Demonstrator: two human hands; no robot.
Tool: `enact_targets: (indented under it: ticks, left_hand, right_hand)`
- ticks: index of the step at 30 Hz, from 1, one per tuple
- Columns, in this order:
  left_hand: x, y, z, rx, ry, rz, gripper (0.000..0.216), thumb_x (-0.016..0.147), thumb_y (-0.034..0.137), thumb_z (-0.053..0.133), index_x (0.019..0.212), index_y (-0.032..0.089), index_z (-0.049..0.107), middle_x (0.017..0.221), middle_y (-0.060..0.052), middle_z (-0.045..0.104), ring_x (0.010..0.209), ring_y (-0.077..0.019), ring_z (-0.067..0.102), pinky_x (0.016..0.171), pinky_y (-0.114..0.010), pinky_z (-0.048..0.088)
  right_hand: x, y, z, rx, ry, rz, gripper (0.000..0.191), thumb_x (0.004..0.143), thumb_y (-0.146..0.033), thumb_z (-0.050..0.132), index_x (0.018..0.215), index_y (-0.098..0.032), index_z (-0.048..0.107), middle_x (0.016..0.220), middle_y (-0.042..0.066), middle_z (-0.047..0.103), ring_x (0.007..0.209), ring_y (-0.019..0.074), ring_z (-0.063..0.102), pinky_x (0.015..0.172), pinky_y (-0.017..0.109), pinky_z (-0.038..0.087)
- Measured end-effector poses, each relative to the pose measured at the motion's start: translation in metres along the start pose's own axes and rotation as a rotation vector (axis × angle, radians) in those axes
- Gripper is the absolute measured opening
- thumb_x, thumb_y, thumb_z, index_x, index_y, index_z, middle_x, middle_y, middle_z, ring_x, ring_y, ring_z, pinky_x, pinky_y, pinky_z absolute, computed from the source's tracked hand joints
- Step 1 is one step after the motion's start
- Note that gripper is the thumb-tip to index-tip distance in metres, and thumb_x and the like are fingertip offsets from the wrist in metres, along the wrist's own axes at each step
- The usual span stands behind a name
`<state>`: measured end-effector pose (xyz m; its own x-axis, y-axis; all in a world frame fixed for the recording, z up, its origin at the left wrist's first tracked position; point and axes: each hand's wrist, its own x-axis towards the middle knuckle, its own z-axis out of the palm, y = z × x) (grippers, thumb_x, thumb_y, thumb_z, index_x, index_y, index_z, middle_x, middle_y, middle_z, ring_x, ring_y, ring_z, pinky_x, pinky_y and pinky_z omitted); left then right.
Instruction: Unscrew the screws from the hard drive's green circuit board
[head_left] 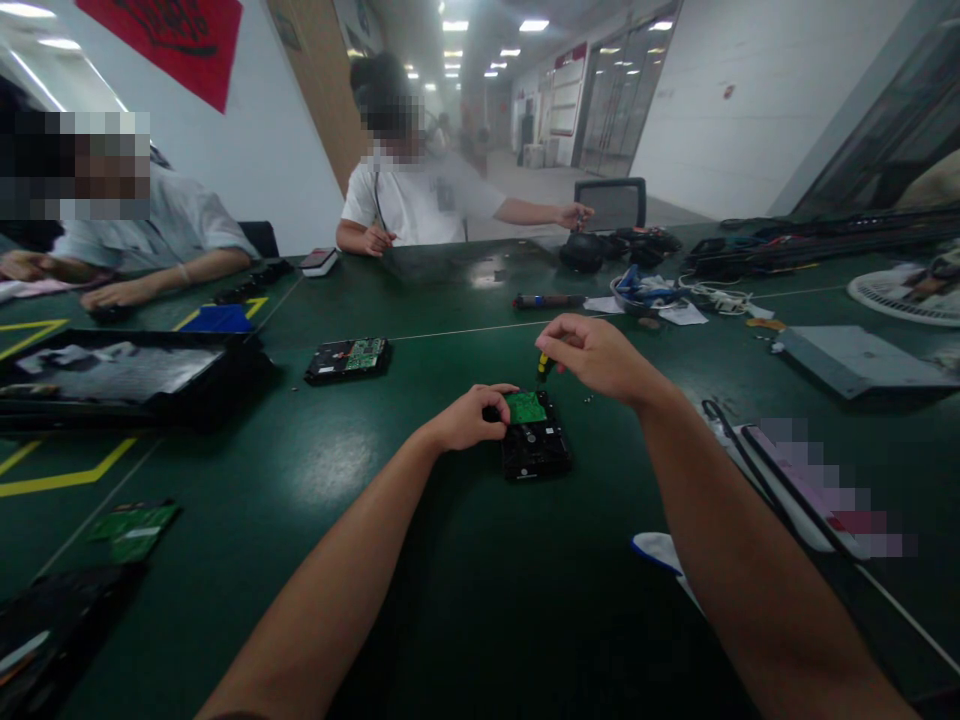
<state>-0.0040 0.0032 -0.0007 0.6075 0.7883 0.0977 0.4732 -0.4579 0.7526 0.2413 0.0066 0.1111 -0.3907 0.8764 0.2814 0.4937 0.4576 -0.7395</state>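
Black hard drive (536, 455), green circuit board (527, 408); screwdriver (544, 367) yellow and, it seems, black; table (480, 590) dark green.

On the dark green table (420, 620), a black rectangular hard drive (544, 448) lies centrally; behind it, leftward, sits a second such drive (347, 359); a black rectangular tray (238, 362) lies farther left, a flat grey metal box (862, 358) right.

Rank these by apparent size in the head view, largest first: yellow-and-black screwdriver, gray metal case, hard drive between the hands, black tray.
1. Black tray
2. Gray metal case
3. Hard drive
4. Yellow-and-black screwdriver, partly hidden by the right hand
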Motion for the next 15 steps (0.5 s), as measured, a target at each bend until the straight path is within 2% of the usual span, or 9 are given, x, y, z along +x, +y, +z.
enact_targets:
  ticks: [4, 10, 15]
  left_hand:
    - [0.0001, -0.0018, 0.0003, 0.002, 0.002, 0.007, 0.01, 0.076, 0.023, 0.072, 0.085, 0.02, 0.068, 0.152, -0.008, 0.055, 0.142, -0.03, 0.048, 0.121, -0.053, 0.029]
    - [-0.0006, -0.0006, 0.0, 0.014, -0.006, -0.008, 0.011, 0.077, 0.023, 0.072, 0.086, 0.021, 0.068, 0.153, -0.006, 0.054, 0.142, -0.0299, 0.048, 0.123, -0.053, 0.028]
    - [-0.0008, 0.0003, -0.0006, 0.005, -0.008, -0.02, 0.011, 0.076, 0.023, 0.072, 0.086, 0.021, 0.069, 0.154, -0.006, 0.053, 0.143, -0.0314, 0.047, 0.122, -0.054, 0.029]
  right_hand:
    - [-0.001, -0.0011, 0.0001, 0.012, -0.028, 0.009, 0.029, 0.098, -0.049, 0.06, 0.094, -0.022, 0.069, 0.082, 0.004, 0.07, 0.062, 0.0149, 0.061, 0.062, 0.032, 0.046]
    - [-0.0004, -0.0008, 0.0005, 0.015, -0.047, -0.006, 0.03, 0.102, -0.046, 0.051, 0.108, -0.024, 0.071, 0.076, 0.003, 0.068, 0.069, 0.0174, 0.062, 0.062, 0.031, 0.045]
    - [-0.0001, -0.0026, 0.0004, -0.002, 0.013, 0.006, 0.029, 0.094, -0.05, 0.064, 0.094, -0.021, 0.069, 0.085, 0.005, 0.072, 0.072, 0.0183, 0.063, 0.064, 0.032, 0.048]
